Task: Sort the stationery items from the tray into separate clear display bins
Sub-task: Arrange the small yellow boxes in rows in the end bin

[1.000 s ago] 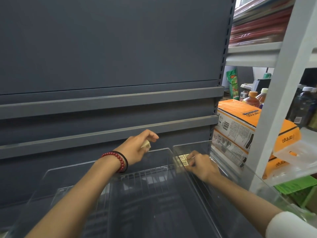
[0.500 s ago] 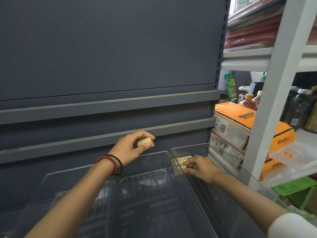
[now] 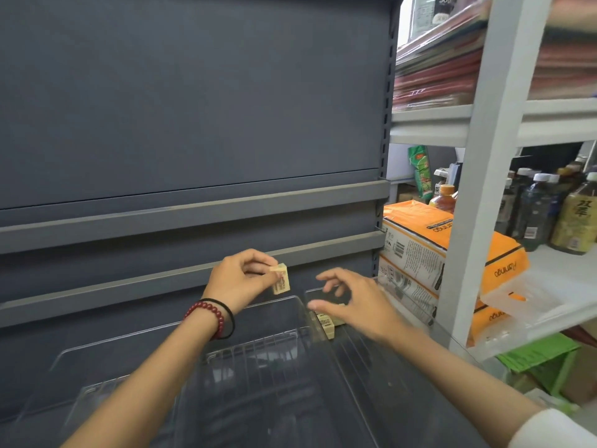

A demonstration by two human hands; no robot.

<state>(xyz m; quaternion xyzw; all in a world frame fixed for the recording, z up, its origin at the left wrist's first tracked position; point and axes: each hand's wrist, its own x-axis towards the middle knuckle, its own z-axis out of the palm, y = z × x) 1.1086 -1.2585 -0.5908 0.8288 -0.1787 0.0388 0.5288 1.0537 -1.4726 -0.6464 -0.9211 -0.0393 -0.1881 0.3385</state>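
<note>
Head view: left hand (image 3: 240, 281) pinches a small cream eraser (image 3: 280, 279) by its upper end, in the air above the back rim of the middle clear bin (image 3: 258, 307). Right hand (image 3: 355, 307) is spread open and holds nothing, over the right clear bin (image 3: 407, 310) where matching erasers (image 3: 324, 323) lie. Risk: with only an end-pinch it may slip into the wrong bin. Long axis is near upright, with the label facing the camera.
</note>
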